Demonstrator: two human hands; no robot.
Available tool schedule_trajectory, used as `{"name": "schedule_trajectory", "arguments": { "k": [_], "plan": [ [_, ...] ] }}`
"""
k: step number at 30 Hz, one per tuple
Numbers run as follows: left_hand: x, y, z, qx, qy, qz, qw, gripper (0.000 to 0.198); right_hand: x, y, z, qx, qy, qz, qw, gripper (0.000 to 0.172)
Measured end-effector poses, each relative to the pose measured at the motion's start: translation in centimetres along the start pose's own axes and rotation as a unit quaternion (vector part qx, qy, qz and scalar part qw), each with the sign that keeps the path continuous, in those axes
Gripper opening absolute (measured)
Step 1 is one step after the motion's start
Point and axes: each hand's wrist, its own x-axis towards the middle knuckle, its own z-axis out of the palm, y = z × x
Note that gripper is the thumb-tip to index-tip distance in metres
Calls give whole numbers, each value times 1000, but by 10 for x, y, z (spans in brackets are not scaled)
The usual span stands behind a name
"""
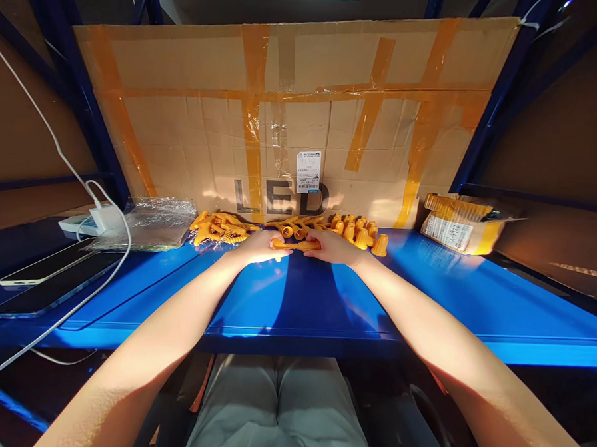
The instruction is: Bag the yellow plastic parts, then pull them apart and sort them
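Both my hands meet over the blue shelf, holding one orange plastic piece (296, 245) level between them. My left hand (263, 247) is closed on its left end, and my right hand (333, 247) grips the right end. Left of my hands lies a loose pile of orange parts (221, 228). Just behind them is a row of long orange tube-like pieces (298, 227). Several orange cone-shaped caps (362, 237) stand and lie beyond my right hand.
The blue shelf (304, 304) has a cardboard sheet (208, 132) behind it. Two phones (50, 284), a white charger with a cable (106, 218) and clear plastic bags (153, 222) are at the left. A taped cardboard box (458, 225) sits at the right.
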Motion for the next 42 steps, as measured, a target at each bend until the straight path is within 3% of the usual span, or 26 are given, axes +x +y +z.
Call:
{"name": "schedule_trajectory", "arguments": {
  "k": [24, 37, 42],
  "plan": [
    [-1, 0, -1, 0, 20, 34, 999, 39, 1, 2, 0, 58, 10, -13, 998, 20],
    [-4, 11, -4, 56, 37, 21, 997, 33, 1, 3, -2, 135, -14, 13, 991, 26],
    [-4, 13, -6, 101, 51, 16, 994, 36, 2, 6, 3, 229, -33, 32, 972, 28]
  ]
}}
